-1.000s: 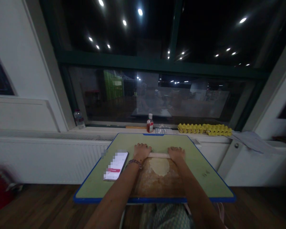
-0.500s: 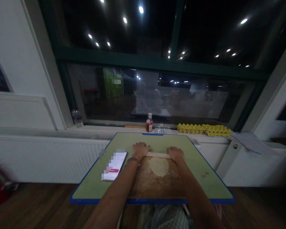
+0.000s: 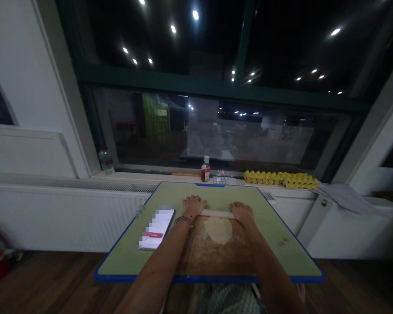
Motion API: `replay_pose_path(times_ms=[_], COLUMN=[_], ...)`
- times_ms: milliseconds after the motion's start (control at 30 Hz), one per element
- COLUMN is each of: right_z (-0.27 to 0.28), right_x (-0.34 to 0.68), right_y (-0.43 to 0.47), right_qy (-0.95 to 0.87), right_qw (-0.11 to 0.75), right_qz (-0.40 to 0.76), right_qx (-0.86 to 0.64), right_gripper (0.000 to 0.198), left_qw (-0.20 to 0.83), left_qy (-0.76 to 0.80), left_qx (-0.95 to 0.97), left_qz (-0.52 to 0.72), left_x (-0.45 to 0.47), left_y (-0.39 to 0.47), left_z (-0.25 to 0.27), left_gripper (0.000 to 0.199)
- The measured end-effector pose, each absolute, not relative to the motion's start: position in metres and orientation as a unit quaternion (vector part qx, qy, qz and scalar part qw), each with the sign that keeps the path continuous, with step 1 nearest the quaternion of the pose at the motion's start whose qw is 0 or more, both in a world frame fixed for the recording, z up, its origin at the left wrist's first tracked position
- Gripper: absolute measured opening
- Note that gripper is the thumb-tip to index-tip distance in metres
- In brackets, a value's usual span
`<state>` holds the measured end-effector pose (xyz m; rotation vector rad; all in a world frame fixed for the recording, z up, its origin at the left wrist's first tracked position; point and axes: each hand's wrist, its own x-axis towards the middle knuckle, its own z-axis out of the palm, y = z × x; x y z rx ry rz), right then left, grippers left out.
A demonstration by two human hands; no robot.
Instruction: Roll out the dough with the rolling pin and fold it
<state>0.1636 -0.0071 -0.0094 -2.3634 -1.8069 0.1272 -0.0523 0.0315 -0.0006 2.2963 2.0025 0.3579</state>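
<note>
A pale rolling pin point(image 3: 218, 214) lies crosswise at the far edge of a flattened piece of dough point(image 3: 218, 230). My left hand point(image 3: 193, 206) grips its left end, fingers curled over it, and my right hand point(image 3: 242, 212) is closed around the right end. Beneath the dough is a brown wooden board point(image 3: 216, 260) dusted with flour. The dough is thin, roughly round and uneven at its left side. Both palms hide the ends of the pin.
The board rests on a green table point(image 3: 275, 257) with a blue rim. A lit phone point(image 3: 159, 226) lies left of my left forearm. On the windowsill behind stand a red-labelled bottle point(image 3: 205, 170), a yellow egg carton point(image 3: 278, 179) and a clear water bottle point(image 3: 106, 161).
The view has shifted very slightly. Both hands and the rolling pin stay at the far edge of the dough, with no clear movement.
</note>
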Motion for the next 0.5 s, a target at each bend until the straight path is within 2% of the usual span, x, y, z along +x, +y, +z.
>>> replay_pose_path(times_ms=[500], right_z=[-0.0046], right_x=[0.1631], right_y=[-0.0056], right_qy=[-0.609], right_qw=[0.063], right_qz=[0.066], right_qx=[-0.788], right_gripper=[0.049], left_qw=[0.066], left_qy=[0.679], left_qx=[0.721], left_qz=[0.118], left_x=[-0.0508], left_y=[0.0367], left_z=[0.0], left_gripper=[0.046])
